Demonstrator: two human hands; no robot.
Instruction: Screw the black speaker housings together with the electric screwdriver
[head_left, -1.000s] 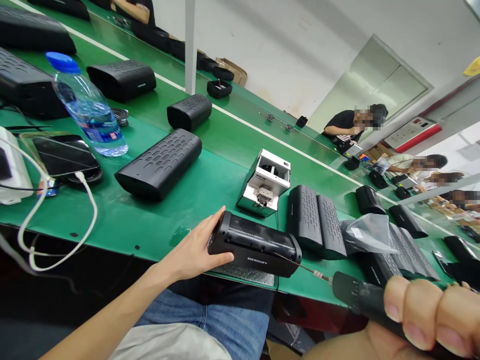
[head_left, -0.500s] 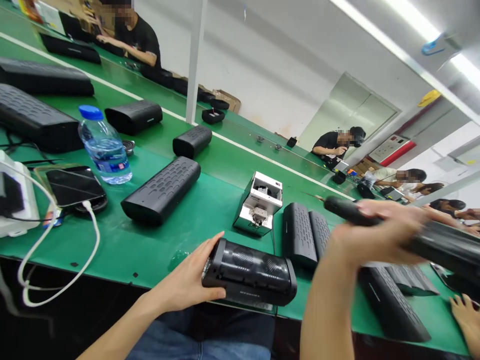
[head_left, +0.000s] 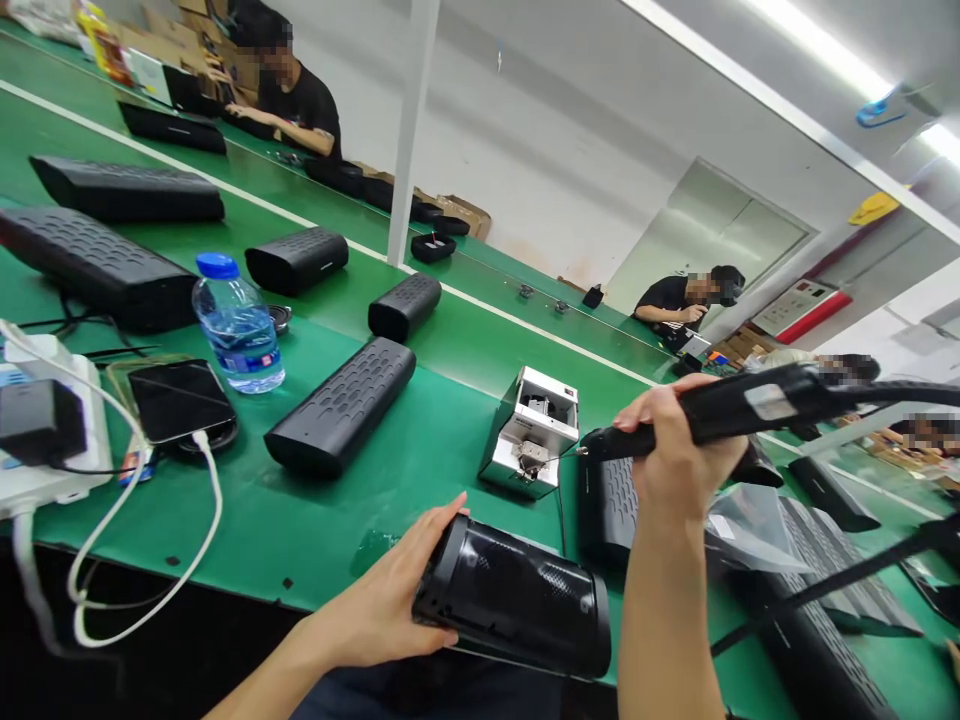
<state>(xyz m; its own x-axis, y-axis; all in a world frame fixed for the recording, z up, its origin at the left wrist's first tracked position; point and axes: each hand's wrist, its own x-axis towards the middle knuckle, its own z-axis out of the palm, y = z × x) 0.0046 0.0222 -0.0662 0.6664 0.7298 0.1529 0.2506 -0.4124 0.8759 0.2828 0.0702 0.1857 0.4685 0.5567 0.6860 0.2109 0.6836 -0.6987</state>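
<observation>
My left hand (head_left: 390, 600) grips the left end of a black speaker (head_left: 517, 598) lying at the near edge of the green bench (head_left: 330, 520). My right hand (head_left: 679, 455) is closed round a black electric screwdriver (head_left: 750, 408). Its thin bit points left and its tip sits at the front of a small white-and-silver screw feeder box (head_left: 532, 430) standing on the bench.
Several black speakers lie about, one (head_left: 341, 405) left of the feeder, two (head_left: 611, 490) right of it. A water bottle (head_left: 238, 325), a phone (head_left: 178, 398) on a charging cable and a white power strip (head_left: 45, 440) sit at left. Other people work at the far side.
My right hand has swung the screwdriver from the speaker's right end up and over to the feeder box. The speaker has been rolled in my left hand. The view has tilted up.
</observation>
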